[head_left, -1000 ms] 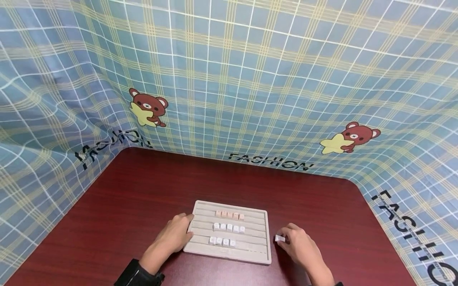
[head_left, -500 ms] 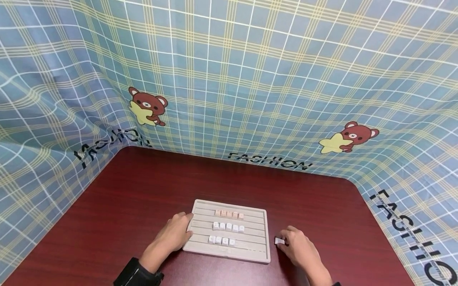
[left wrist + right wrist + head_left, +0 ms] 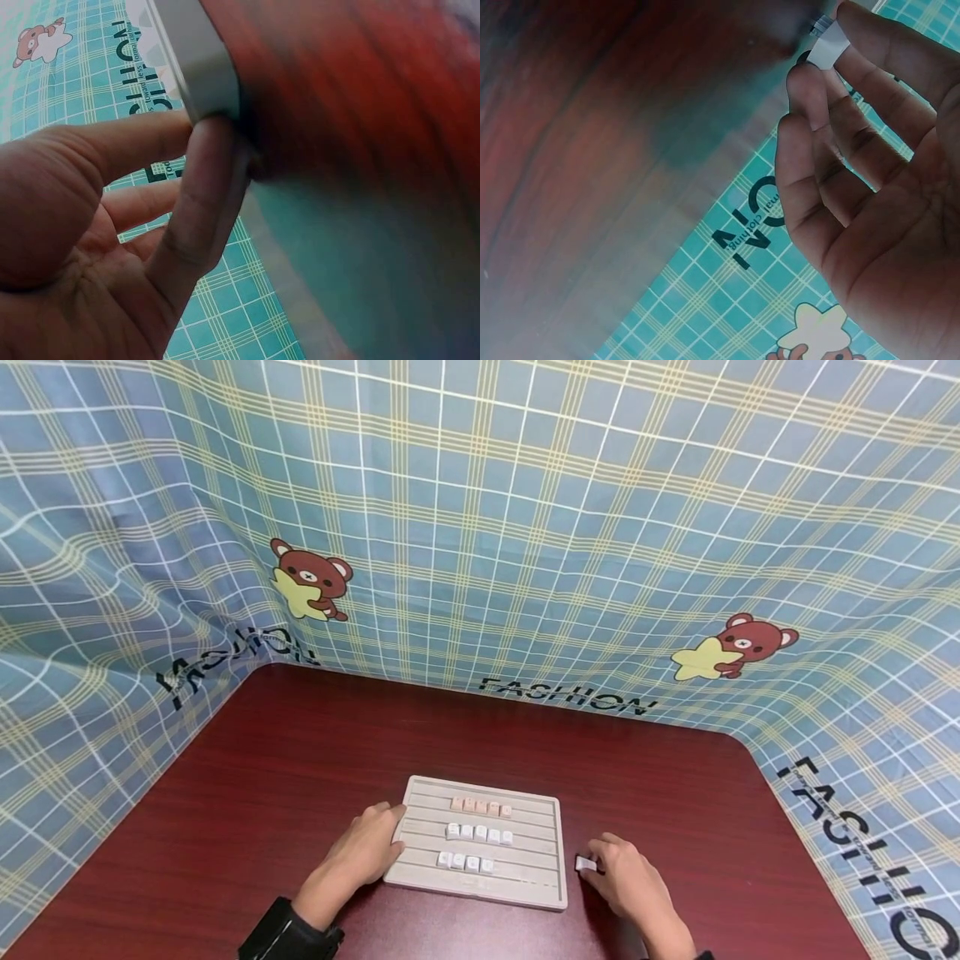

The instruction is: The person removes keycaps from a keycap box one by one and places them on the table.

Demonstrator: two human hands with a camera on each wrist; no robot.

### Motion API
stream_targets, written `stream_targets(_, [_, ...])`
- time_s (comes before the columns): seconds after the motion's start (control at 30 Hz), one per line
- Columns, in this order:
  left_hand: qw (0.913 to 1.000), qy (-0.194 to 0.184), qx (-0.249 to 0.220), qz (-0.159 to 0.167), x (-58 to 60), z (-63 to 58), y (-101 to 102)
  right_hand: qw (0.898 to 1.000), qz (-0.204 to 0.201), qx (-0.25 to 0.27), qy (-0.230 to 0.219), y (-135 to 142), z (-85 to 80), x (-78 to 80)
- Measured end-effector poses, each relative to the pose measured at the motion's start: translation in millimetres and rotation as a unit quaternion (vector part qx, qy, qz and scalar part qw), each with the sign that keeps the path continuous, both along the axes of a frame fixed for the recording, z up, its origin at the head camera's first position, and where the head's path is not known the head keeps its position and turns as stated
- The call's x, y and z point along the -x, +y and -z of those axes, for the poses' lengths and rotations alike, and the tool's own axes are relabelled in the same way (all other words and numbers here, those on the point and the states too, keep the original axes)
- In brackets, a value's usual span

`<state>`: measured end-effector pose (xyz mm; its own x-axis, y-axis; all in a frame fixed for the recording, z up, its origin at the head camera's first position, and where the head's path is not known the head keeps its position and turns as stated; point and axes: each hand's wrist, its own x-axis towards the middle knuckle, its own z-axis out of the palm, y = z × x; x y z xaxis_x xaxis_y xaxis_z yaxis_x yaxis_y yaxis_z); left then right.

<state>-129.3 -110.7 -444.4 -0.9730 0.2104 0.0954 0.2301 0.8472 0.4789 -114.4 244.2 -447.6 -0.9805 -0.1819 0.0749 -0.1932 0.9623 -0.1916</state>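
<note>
A beige grooved board [image 3: 525, 893] lies on the table. On it sit a row of pinkish keycaps [image 3: 482, 807] at the back, a row of white keycaps [image 3: 480, 832] in the middle and another white row [image 3: 465, 862] nearer me. My left hand [image 3: 362, 846] grips the board's left edge; in the left wrist view, the thumb and bent fingers meet at its rim [image 3: 214, 75]. Right of the board, my right hand [image 3: 628, 877] pinches one white keycap [image 3: 828, 46] between thumb and index finger, low over the table. Its legend is hidden.
The dark red wooden table [image 3: 300, 743] extends around the board. A blue plaid cloth [image 3: 480, 527] with bears and lettering hangs along the back and both sides.
My right hand, with the white keycap, shifts very slightly toward me and tilts it a little. My left hand and the board stay nearly in place.
</note>
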Motion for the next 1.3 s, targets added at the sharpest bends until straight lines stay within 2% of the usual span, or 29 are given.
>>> stream_targets(0.1, [1.0000, -0.002, -0.001, 0.000, -0.8, 0.4, -0.1, 1.000, 0.004, -0.003, -0.008, 0.4, -1.8, -0.1])
stream_targets(0.3, [1.0000, -0.002, -0.004, 0.002, -0.8, -1.0, -0.6, 1.000, -0.001, 0.010, 0.013, -1.5, -5.3, 4.1])
stream_targets(0.6, [0.9999, -0.010, -0.003, 0.001, -0.3, 0.7, -0.4, 0.999, -0.018, 0.030, 0.030, -23.3, -13.3, 10.6])
stream_targets(0.97, [1.0000, -0.004, 0.000, 0.001, 0.6, -1.2, -1.0, 0.996, -0.065, 0.039, 0.050, -57.7, -13.9, 17.3])
stream_targets(1.3, [1.0000, -0.001, -0.003, 0.008, 0.4, 0.3, -0.4, 0.990, -0.115, 0.044, 0.061, -77.3, -12.0, 22.0])
